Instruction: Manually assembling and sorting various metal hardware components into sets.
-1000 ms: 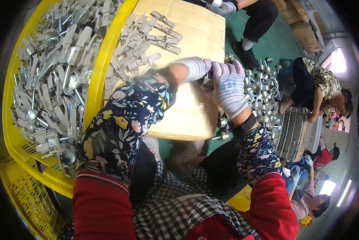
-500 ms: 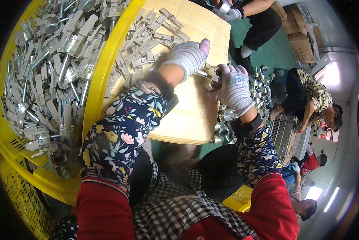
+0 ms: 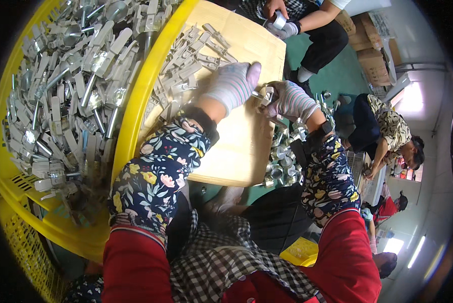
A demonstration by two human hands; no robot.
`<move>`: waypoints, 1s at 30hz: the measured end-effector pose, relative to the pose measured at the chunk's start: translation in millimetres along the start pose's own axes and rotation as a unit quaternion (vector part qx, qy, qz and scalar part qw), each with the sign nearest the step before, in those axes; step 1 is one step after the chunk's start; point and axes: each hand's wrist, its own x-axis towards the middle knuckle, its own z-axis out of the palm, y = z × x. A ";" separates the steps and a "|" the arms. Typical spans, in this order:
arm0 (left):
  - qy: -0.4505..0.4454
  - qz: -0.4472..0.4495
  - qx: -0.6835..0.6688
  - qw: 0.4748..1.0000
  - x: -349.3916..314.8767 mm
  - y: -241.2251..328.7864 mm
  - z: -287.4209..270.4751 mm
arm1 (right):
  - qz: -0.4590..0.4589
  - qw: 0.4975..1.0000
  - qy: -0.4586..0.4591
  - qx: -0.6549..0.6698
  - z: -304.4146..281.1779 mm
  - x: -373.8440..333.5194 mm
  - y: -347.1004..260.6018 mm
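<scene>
My right hand [image 3: 291, 99], in a striped knit glove, is closed around a small shiny metal fitting [image 3: 267, 96] above the right edge of the wooden board [image 3: 236, 136]. A short metal rod sticks out of the fitting toward my left hand [image 3: 232, 85]. That hand, gloved alike, is curled with the thumb side up; its fingertips are hidden, so what it grips cannot be made out. Beyond and left of it, grey lever-shaped parts [image 3: 188, 58] lie in a loose pile on the board.
To the left, a large yellow crate [image 3: 130, 121] is heaped with grey levers joined to metal rods. Round metal fittings [image 3: 285, 164] are piled on the green floor right of the board. Across from me, a person's gloved hand [image 3: 287, 30] holds a ring-shaped piece. More people sit at right.
My right hand has turned, its fingers now pointing more to the left around the metal fitting. My left hand has shifted slightly left and down. The view has moved a little.
</scene>
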 end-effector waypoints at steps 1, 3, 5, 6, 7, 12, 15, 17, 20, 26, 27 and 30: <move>-0.023 0.036 0.046 0.998 1.1 0.7 1.4 | -0.002 1.000 0.004 0.000 -1.5 4.7 2.8; -0.041 0.079 0.095 0.991 -9.3 10.4 12.2 | -0.003 0.999 -0.031 -0.024 -4.3 10.8 8.6; -0.020 0.157 0.180 0.971 -14.4 21.6 23.4 | -0.067 0.994 0.048 -0.068 0.0 17.3 25.8; -0.024 0.139 0.158 0.977 -7.7 11.8 34.1 | -0.062 0.994 0.040 -0.079 -1.4 18.0 14.9; -0.022 0.149 0.166 0.975 -1.8 16.9 31.0 | -0.050 0.994 0.036 -0.089 -5.1 13.7 5.5; -0.197 0.049 0.187 0.961 32.7 31.5 32.9 | -0.012 1.000 -0.004 0.007 -14.2 -6.1 10.0; -0.206 0.085 0.218 0.950 60.9 22.6 36.0 | 0.039 0.963 0.194 -0.183 -0.3 -27.9 -4.2; -0.241 -0.054 0.117 0.962 84.8 16.4 34.7 | 0.044 0.913 0.289 -0.283 18.2 -20.4 -8.3; -0.321 -0.140 0.010 0.937 108.7 8.8 39.7 | 0.063 0.909 0.307 -0.276 24.3 5.1 1.2; -0.168 0.060 0.188 0.966 82.8 39.5 28.2 | 0.050 0.983 0.091 -0.152 -31.7 27.0 20.0; -0.170 0.079 0.273 0.944 69.7 59.3 21.1 | 0.047 0.983 0.093 -0.152 -40.0 32.7 23.7; -0.156 0.126 0.285 0.937 89.9 28.1 30.9 | 0.013 0.999 -0.033 -0.041 -63.9 52.3 32.0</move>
